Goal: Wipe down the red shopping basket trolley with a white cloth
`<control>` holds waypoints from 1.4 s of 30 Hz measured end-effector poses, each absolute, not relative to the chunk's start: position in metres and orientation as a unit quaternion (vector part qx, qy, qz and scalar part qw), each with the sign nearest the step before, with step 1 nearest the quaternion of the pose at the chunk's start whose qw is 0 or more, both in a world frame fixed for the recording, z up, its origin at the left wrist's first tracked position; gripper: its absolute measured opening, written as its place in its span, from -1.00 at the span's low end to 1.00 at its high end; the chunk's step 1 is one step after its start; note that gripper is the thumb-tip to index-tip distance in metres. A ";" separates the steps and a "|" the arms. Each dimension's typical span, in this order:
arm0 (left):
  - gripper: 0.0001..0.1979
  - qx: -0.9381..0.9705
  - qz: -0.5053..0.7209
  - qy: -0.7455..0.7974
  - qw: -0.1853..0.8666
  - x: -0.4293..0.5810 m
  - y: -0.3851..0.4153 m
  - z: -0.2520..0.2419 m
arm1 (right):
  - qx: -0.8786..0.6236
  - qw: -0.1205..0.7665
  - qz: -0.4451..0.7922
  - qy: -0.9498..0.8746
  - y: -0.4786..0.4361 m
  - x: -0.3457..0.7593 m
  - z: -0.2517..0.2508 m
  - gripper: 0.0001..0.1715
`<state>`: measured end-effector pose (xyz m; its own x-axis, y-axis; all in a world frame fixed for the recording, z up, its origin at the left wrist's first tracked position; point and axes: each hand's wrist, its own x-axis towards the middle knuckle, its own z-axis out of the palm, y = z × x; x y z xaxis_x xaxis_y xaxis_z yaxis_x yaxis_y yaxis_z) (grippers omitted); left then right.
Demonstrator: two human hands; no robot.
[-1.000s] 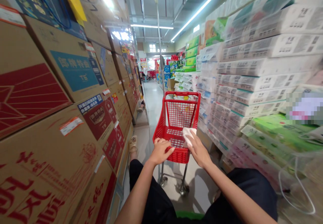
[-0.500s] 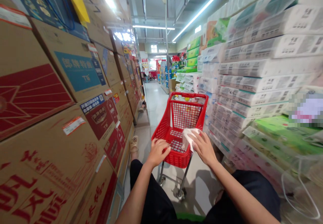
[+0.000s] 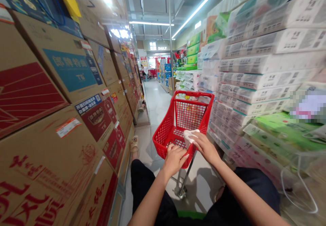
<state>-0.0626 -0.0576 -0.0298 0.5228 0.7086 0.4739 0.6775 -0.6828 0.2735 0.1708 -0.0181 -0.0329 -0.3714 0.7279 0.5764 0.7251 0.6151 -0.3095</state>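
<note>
A red plastic shopping cart stands in front of my knees, turned slightly, its basket holding no goods that I can make out. My left hand grips the near rim, fingers hooked over the edge and thumb pointing right. At the right side of the basket, my right hand presses a crumpled white cloth or tissue against the rim. Part of that cloth is hidden under the fingers.
Stacked cardboard boxes wall off the left side. White packs of paper goods rise in piles on the right, with green packs lower down. A metal pole stands beyond the cart, where the tiled aisle runs back.
My left hand has slid right along the near rim, closer to my right hand. The cart has turned a little, and the cloth is bunched more tightly on the right rim.
</note>
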 end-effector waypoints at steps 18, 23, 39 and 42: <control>-0.83 0.828 0.297 0.476 -0.019 -0.092 -0.041 -0.033 | -0.329 0.326 -0.113 -0.879 -0.036 0.109 -0.014 -0.74; -0.80 0.833 0.314 0.456 -0.015 -0.102 -0.032 -0.035 | -0.318 0.283 -0.116 -0.897 -0.031 0.118 -0.012 -0.72; -0.80 0.843 0.316 0.436 0.021 -0.109 -0.026 -0.035 | -0.442 0.275 -0.184 -0.834 0.009 0.160 -0.020 -0.43; -0.68 0.833 0.322 0.450 0.011 -0.106 -0.026 -0.038 | -0.489 0.285 -0.192 -0.801 0.012 0.174 -0.020 -0.42</control>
